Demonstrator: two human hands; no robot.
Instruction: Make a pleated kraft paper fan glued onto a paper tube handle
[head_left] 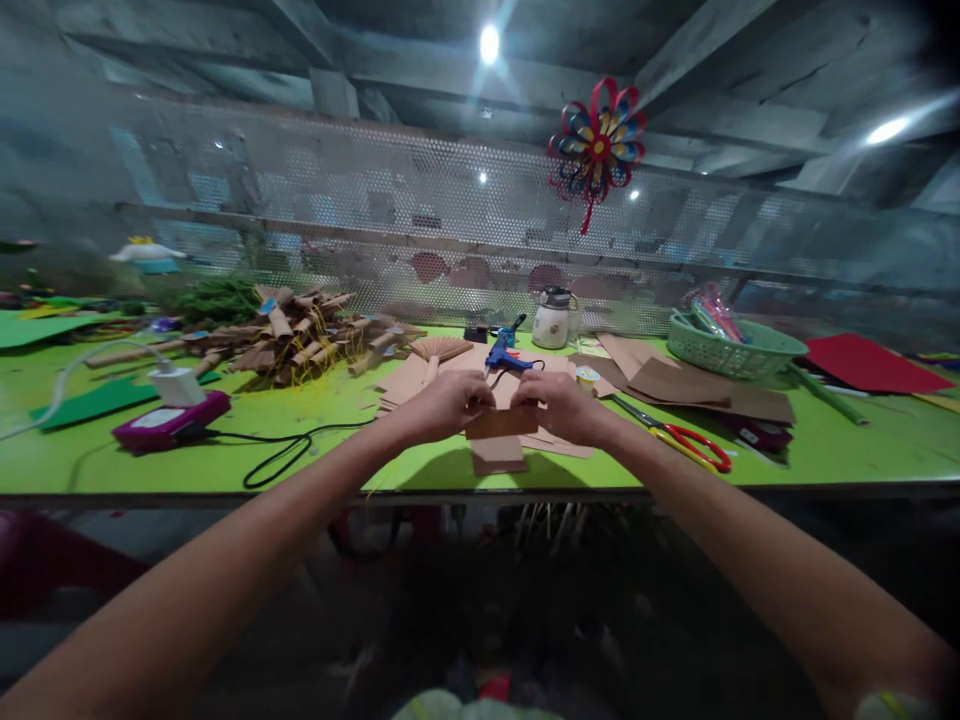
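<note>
A strip of brown paper with a fold across it is pinched between my two hands, just above the front part of the green table. My left hand grips its left upper edge, fingers closed. On the right upper edge, my right hand has its fingertips closed too. The strip's lighter lower part hangs toward me. Right behind my hands lies a blue glue gun. A pleated brown paper fan rests to the left of it, over more brown sheets.
Scissors with red and yellow handles lie right of my hands. A purple power strip with a black cable is at left. Rolled paper pieces are heaped behind it. A white jar and a green basket stand at the back.
</note>
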